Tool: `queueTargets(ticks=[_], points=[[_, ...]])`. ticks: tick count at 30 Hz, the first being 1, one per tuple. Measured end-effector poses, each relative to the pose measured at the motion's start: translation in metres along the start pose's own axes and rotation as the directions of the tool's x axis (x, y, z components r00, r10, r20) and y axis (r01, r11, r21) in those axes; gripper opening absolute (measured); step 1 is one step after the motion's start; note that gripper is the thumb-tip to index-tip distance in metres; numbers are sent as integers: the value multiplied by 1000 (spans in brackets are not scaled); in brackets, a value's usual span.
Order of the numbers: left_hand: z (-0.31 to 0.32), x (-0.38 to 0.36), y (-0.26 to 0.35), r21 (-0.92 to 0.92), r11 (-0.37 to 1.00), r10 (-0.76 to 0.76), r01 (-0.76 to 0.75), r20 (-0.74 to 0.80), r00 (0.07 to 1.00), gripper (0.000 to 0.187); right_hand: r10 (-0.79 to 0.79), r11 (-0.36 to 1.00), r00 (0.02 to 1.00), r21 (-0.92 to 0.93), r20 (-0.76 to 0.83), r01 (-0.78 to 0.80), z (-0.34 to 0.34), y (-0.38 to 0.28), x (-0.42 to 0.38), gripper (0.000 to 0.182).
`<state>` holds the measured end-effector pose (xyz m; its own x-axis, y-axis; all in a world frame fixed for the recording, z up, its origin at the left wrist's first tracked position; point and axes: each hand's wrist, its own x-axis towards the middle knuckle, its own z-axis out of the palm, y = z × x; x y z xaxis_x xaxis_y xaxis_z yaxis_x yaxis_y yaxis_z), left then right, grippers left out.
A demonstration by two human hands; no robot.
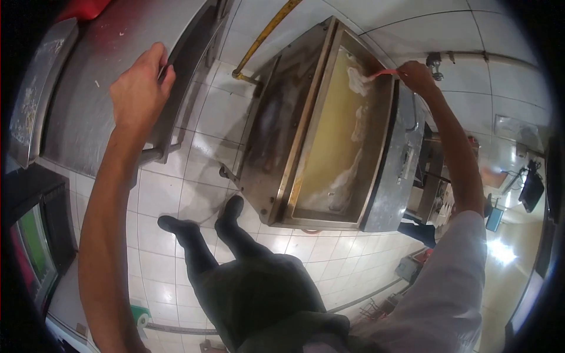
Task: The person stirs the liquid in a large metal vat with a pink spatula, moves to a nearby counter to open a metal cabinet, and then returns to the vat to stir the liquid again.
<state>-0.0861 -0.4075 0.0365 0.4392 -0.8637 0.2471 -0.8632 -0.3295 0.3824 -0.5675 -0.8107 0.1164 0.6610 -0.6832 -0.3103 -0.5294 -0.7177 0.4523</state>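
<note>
My right hand [416, 76] is closed on a slim red tool [385, 72], held over the back wall of an open steel tank [281, 203]. The tool's far end reaches the white foam [358, 81] and is hidden there, so I cannot tell its kind. Cloudy yellow liquid [326, 126] fills much of the tank, with more white foam along its right side. On the left, my left hand [140, 88] is at the edge of a steel table [76, 117], its fingers curled and the thumb near the rim; whatever lies inside the fingers is hidden.
A yellow pipe [265, 38] runs down behind the tank's left side. Something red [82, 7] is on the table's far corner, and a steel tray [35, 100] with scraps stands at its left. White tiles [159, 194] cover the floor around my dark boots [232, 209].
</note>
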Motion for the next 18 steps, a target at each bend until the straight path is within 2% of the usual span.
queueTargets(ticks=[5,8,11,14,17,18], points=[[1,-1,1,29,1000,-7,7,3,1000,24,174,982,984,62,46,-177,35,40,-8,19],[2,-1,1,19,1000,-5,5,1,1000,24,84,996,996,20,4,-84,36,41,-14,15],[5,-1,-1,-2,1000,4,-4,-1,1000,25,139,990,983,-25,120,-137,52,47,-6,14],[2,-1,-1,9,1000,1,-1,21,1000,24,-87,959,974,-245,211,139,68,56,-6,14],[3,-1,-3,-6,1000,7,-7,14,1000,25,61,986,942,-167,331,-5,57,28,-23,10],[3,-2,-3,-8,1000,3,-3,12,1000,25,166,984,952,-101,259,-144,40,3,-34,11]])
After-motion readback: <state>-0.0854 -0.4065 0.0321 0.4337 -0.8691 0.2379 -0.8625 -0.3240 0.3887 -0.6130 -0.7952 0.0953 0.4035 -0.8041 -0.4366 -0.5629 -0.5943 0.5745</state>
